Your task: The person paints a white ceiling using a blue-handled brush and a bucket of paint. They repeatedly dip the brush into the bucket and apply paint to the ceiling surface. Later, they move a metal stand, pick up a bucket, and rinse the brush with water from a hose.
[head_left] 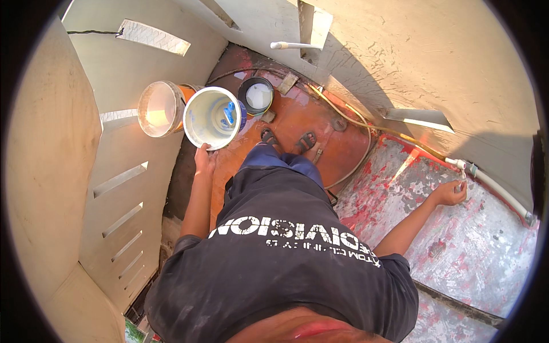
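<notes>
A white bucket (197,117) with a blue outer wall tips its mouth toward me on the left, and my left hand (205,160) grips its lower rim. Inside it lies a small bright blue object (229,112), too unclear to name. On the far right my right hand (450,193) is closed, its fingers curled right beside a white tap (461,165) on a pipe. Whatever those fingers pinch, if anything, is too small to make out. A yellow hose (394,133) runs from the tap along the wall.
Beside the white bucket stand an orange bucket (159,110) with a pale inside and a black bucket (256,95) holding whitish liquid. Slotted panels (128,211) rise on the left. A paint-stained grey metal surface (452,246) spreads at right. Hose loops cross the wet red floor (337,154).
</notes>
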The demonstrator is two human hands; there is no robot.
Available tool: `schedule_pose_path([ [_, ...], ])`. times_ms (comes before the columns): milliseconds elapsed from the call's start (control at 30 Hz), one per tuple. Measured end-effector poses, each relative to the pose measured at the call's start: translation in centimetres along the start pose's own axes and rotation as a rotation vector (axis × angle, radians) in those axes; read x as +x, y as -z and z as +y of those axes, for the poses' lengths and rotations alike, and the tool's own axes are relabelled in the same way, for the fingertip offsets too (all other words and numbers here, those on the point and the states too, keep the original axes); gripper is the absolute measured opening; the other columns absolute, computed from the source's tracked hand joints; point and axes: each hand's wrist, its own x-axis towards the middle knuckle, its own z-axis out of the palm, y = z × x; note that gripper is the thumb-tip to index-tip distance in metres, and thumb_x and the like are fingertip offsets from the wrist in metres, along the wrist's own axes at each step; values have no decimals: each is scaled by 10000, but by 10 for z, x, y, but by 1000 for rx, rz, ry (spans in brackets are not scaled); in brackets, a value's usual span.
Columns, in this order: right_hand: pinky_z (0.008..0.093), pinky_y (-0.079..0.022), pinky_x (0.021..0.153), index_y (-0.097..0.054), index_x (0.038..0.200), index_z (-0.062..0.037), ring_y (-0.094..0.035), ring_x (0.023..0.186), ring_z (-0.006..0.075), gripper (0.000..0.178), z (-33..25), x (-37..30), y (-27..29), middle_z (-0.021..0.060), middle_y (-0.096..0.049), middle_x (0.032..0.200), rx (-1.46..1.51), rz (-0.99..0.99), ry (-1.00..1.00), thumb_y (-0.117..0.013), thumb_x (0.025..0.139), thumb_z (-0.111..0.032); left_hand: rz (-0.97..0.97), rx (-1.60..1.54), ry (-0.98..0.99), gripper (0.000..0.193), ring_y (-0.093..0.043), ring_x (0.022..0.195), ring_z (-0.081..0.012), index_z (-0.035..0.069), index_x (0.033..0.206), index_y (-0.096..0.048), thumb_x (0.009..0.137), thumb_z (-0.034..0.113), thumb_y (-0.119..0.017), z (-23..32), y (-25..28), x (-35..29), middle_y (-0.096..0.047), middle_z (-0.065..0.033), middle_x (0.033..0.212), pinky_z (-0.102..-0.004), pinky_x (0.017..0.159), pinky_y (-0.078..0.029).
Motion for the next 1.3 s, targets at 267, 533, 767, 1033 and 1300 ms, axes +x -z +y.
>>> schedule_pose_path([
  [267, 349, -514, 871, -417, 1422, -77, -528, 1175, 241, 584, -129, -239, -15, 132, -525, 1274, 380, -1003, -291, -627, 878, -39, 83, -62, 142, 370, -614, 952, -286, 86, 1178, -506, 817, 11, -542, -48, 67, 50, -563, -105, 1110, -389, 712, -501],
  [533, 331, -509, 843, -485, 1388, -76, -587, 1084, 216, 528, -233, -283, -38, 127, -579, 1231, 581, -1511, -87, -625, 880, -40, 155, -229, 288, 331, -574, 1004, -290, 86, 1158, -497, 834, 37, -541, -93, 130, 90, -551, -118, 1111, -438, 820, -495],
  [767, 306, -503, 829, -591, 1253, -51, -629, 907, 162, 363, -288, -290, -103, 77, -659, 1053, 550, -1598, 54, -627, 892, -47, 291, -348, 334, 313, -557, 1046, -308, 38, 1150, -497, 839, 61, -525, -125, 160, 114, -536, -135, 1137, -421, 863, -491],
  [1033, 279, -499, 773, -593, 1220, -34, -627, 841, 137, 342, -302, -400, -244, 58, -672, 937, 240, -2070, 131, -654, 895, -121, 561, -446, 285, 384, -619, 1055, -368, -33, 1222, -474, 841, 14, -473, -202, 142, 159, -557, -189, 1203, -482, 839, -535],
  [1300, 313, -525, 688, -641, 1090, 15, -663, 787, 168, 259, -232, -554, -437, 106, -697, 910, -59, -2017, 68, -652, 887, -145, 759, -545, 270, 367, -592, 1108, -332, -33, 1276, -460, 915, 29, -483, -301, 138, 279, -554, -185, 1223, -468, 842, -560],
])
